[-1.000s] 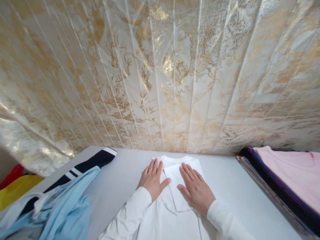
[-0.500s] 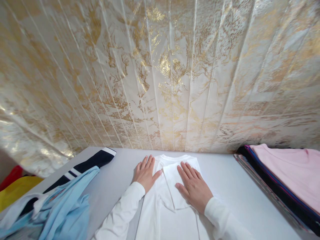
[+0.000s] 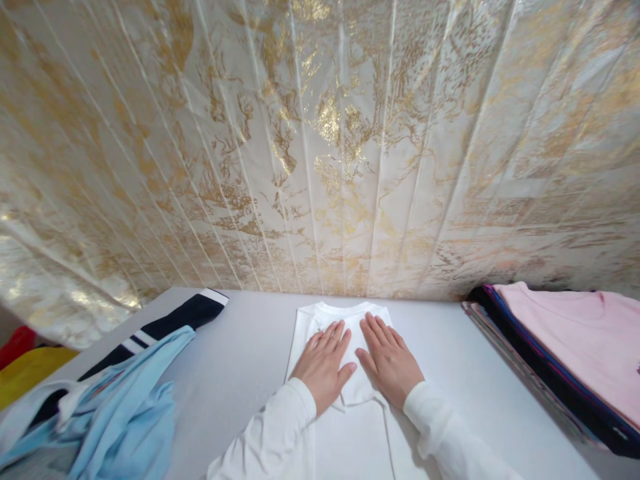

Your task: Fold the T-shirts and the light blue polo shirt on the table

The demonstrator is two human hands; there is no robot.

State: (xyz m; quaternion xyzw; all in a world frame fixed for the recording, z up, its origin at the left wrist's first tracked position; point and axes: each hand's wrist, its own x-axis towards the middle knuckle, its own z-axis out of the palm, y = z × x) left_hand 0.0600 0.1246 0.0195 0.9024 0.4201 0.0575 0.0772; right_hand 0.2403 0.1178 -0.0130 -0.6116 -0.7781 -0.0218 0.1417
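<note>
A white shirt [image 3: 350,437] lies on the pale table with its neckline at the far end and its sides folded inward. My left hand [image 3: 325,363] rests palm down on the upper left of the shirt, fingers stretched out. My right hand [image 3: 390,360] lies flat on the upper right part, its fingers extended toward the collar. The two thumbs point at each other with a small gap between them. Parts of the shirt under both hands and sleeves are hidden.
On the right stands a stack of folded clothes with a pink shirt [image 3: 575,340] on top. At the left lie a crumpled light blue garment [image 3: 135,407] and a navy one with white stripes [image 3: 185,319]. Yellow cloth [image 3: 35,373] sits beyond the table [image 3: 240,347]. A gold-patterned curtain [image 3: 320,167] hangs behind.
My left hand has moved right from the shirt's left edge onto its upper part. The left side of the shirt now lies folded inward. My right hand stays nearly in place.
</note>
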